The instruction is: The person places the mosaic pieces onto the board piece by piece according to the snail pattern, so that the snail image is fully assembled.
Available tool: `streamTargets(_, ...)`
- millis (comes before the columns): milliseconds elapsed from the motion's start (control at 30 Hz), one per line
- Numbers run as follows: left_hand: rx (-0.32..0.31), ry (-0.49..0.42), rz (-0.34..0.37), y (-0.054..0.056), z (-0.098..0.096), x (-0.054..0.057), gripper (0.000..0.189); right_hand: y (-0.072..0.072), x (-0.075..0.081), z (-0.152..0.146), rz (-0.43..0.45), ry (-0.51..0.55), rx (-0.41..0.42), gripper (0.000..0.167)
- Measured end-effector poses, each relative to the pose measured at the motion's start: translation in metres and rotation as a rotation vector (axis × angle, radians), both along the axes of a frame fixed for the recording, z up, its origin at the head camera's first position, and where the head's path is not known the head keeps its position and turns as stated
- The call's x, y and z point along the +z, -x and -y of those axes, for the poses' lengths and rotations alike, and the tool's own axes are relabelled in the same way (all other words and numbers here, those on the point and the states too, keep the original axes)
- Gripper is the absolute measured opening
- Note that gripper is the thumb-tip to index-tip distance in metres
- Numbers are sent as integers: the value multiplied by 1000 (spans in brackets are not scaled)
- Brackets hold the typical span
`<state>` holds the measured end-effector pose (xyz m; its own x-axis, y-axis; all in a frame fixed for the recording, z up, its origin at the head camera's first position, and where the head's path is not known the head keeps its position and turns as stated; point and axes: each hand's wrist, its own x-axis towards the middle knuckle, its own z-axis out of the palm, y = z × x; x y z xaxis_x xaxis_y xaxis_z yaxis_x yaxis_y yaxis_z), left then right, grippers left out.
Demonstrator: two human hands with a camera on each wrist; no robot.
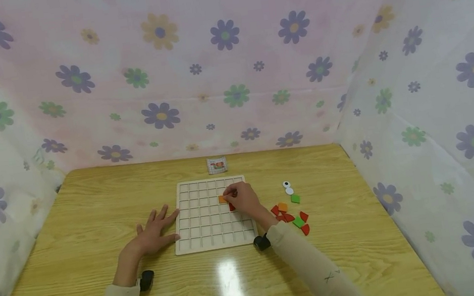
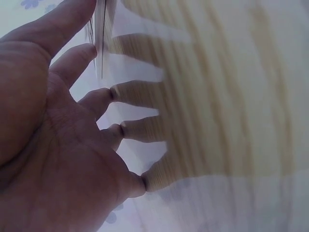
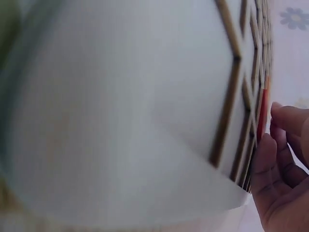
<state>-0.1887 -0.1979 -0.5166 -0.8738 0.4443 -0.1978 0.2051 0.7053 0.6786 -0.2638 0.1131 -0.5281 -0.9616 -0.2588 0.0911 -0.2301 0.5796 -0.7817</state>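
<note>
Both hands were at the wooden grid board (image 1: 197, 221) in my head view. My left hand (image 1: 153, 235) lay with fingers spread, thumb and index finger at the board's left edge. My right hand (image 1: 244, 201) bent its fingers over the grid, the tips at an orange tile (image 1: 222, 199); whether they pinched it, I couldn't tell. A red piece (image 1: 232, 207) sat just beside that tile. To the right, on the tabletop (image 1: 350, 253), lay loose red pieces (image 1: 289, 217), green tiles (image 1: 295, 199) and two white discs (image 1: 289, 191). Beyond the board lay a small printed packet (image 1: 217, 165).

My left wrist view showed the palm, fingers apart.

My right wrist view showed thumb and fingertips close beside something red in the grid.
</note>
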Motion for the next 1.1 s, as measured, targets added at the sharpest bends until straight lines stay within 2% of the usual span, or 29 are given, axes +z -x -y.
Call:
streamTargets(233, 7, -19, 6, -1, 3, 0, 74, -3, 2, -21, -81, 150, -38, 12)
streamTargets(400, 4, -25, 3, -1, 2, -1, 74, -14, 4, -52, -69, 191, -99, 12)
streamTargets(533, 4, -19, 3, -1, 1, -3, 74, -24, 2, -78, -37, 162, -135, 11)
streamTargets(567, 5, -19, 5, -1, 2, -3, 74, -30, 8, -82, -27, 156, -132, 12)
streamTargets(700, 6, -10, 3, -1, 2, -4, 75, -39, 11, -109, 10, 120, -105, 18)
streamTargets(767, 7, -12, 2, -1, 2, -5, 75, -44, 14, -121, 56, 96, -110, 22)
streamTargets(800, 8, -13, 2, -2, 3, -5, 75, -43, 9, -129, 71, 81, -113, 23)
streamTargets(933, 9, -29, 4, -3, 4, -5, 75, -49, 9, -147, 129, 1, -163, 27)
streamTargets(1100, 4, -37, -2, -2, 3, -4, 75, -52, 8, -156, 140, -65, -192, 22)
